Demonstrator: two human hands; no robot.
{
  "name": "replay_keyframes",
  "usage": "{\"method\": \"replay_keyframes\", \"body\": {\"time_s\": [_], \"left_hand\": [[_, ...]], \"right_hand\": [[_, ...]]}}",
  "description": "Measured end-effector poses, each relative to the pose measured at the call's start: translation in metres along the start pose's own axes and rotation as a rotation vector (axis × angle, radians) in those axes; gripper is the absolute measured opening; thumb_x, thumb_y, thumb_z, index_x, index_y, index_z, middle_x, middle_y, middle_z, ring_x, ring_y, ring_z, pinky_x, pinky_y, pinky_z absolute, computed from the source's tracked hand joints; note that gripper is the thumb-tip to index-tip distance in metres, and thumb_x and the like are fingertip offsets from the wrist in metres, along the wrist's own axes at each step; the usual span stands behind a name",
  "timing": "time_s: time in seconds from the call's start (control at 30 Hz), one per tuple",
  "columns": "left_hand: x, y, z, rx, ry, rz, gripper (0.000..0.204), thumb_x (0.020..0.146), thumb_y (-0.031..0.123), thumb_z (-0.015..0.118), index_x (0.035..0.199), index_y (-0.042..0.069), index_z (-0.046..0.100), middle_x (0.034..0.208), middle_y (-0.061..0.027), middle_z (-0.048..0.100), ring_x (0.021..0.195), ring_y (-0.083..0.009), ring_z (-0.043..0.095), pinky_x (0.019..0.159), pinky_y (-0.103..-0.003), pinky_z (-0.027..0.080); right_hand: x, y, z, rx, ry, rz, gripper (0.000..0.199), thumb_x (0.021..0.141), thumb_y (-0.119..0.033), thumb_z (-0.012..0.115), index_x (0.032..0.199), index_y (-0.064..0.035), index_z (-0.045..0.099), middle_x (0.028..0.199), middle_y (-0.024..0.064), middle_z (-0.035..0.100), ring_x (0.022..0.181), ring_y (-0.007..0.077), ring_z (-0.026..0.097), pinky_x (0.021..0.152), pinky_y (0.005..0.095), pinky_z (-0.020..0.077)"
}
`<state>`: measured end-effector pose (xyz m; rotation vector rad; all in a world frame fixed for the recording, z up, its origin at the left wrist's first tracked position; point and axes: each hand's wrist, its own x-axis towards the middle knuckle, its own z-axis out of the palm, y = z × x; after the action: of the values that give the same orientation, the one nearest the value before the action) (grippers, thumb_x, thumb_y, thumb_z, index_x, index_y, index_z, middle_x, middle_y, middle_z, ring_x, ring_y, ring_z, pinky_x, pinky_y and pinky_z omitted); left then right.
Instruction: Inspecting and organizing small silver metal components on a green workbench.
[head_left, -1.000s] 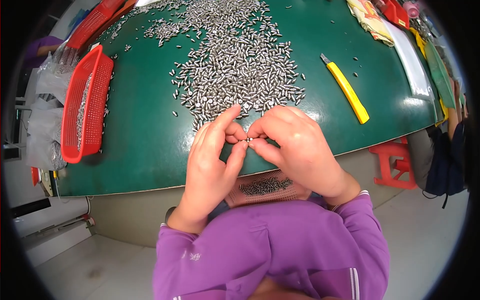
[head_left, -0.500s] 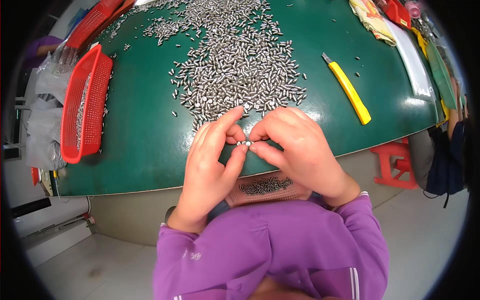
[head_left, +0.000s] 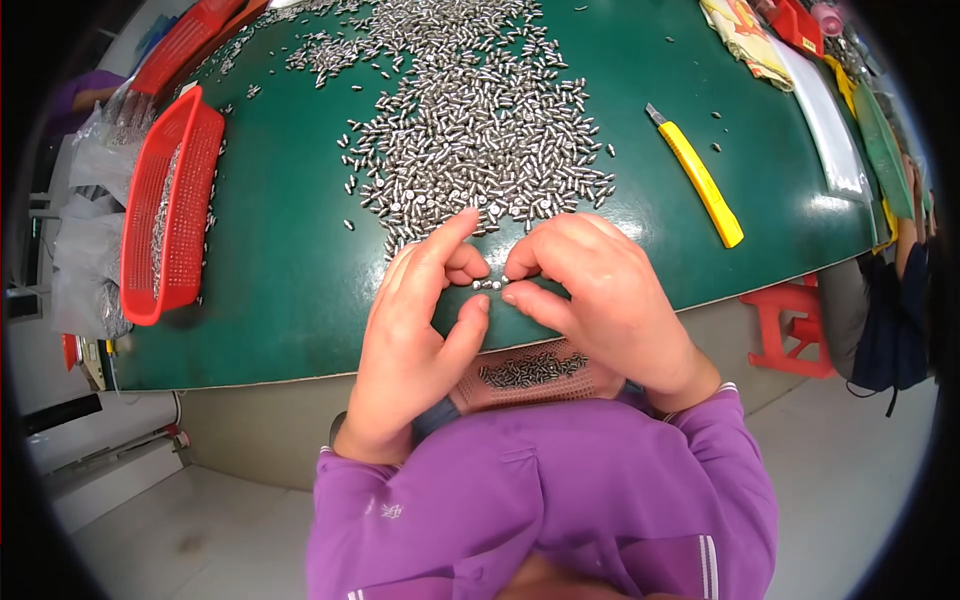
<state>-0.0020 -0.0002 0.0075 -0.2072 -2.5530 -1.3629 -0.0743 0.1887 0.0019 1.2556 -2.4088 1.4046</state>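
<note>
Between my two hands, a short row of small shiny metal pins (head_left: 487, 285) lies on the green table near its front edge. My left hand (head_left: 415, 310) is on the left of the row, thumb and index finger apart, with nothing between them. On the other side my right hand (head_left: 592, 285) has its thumb and index tips a little apart beside the row's right end. One small pin shows right at that index tip; whether it is touched is too small to tell. Just beyond my fingers spreads a big pile of the same silver pins (head_left: 480, 130).
A yellow utility knife (head_left: 700, 185) with its blade out lies to the right. At left stands a red perforated basket (head_left: 190, 225) holding pins, beside clear plastic bags (head_left: 90, 250). Below the table edge, a pink basket (head_left: 480, 393) on my lap contains darker small parts. A red stool (head_left: 770, 320) stands at right.
My fingertips have drawn apart from the small pins, the left hand slightly left and the right slightly right. More of the row now shows between them.
</note>
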Motion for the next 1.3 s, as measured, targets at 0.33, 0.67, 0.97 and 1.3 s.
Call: {"method": "replay_keyframes", "body": {"time_s": [0.33,0.67,0.97,1.3], "left_hand": [[0.000,-0.004,0.002,0.057,0.009,0.069,0.065,0.079,-0.012,0.066,0.141,0.003,0.055,0.094,-0.0071,0.065,0.089,-0.0235,0.060,0.081,-0.037,0.050],[-0.001,-0.004,0.005,0.062,0.027,0.072,0.066,0.078,-0.009,0.069,0.141,0.004,0.055,0.095,-0.0065,0.065,0.089,-0.0237,0.060,0.082,-0.036,0.050],[-0.002,-0.005,0.002,0.002,-0.013,0.059,0.073,0.079,-0.011,0.061,0.149,0.002,0.045,0.104,-0.0097,0.064,0.093,-0.0231,0.060,0.085,-0.035,0.051],[-0.005,-0.015,0.005,-0.327,0.165,-0.033,0.077,0.081,-0.017,0.040,0.156,0.001,0.033,0.114,-0.0106,0.058,0.096,-0.0142,0.055,0.086,-0.028,0.047]], "right_hand": [[0.001,-0.001,0.001,-0.009,0.015,-0.018,0.018,0.079,-0.003,0.073,0.092,-0.0062,0.061,0.087,0.0091,0.062,0.083,0.0311,0.061,0.077,0.0423,0.0493],[0.001,-0.002,0.001,-0.018,0.009,-0.025,0.019,0.078,-0.002,0.072,0.094,-0.0054,0.061,0.089,0.0090,0.061,0.085,0.0307,0.061,0.078,0.0424,0.0487],[-0.001,0.000,-0.001,-0.037,-0.008,-0.016,0.025,0.078,-0.004,0.073,0.101,-0.0060,0.063,0.095,0.0102,0.062,0.091,0.0315,0.061,0.083,0.0432,0.0498],[0.007,-0.011,0.006,-0.085,-0.048,0.019,0.036,0.077,-0.015,0.080,0.109,-0.0072,0.065,0.098,0.0100,0.060,0.093,0.0317,0.060,0.081,0.0432,0.0500]]}}
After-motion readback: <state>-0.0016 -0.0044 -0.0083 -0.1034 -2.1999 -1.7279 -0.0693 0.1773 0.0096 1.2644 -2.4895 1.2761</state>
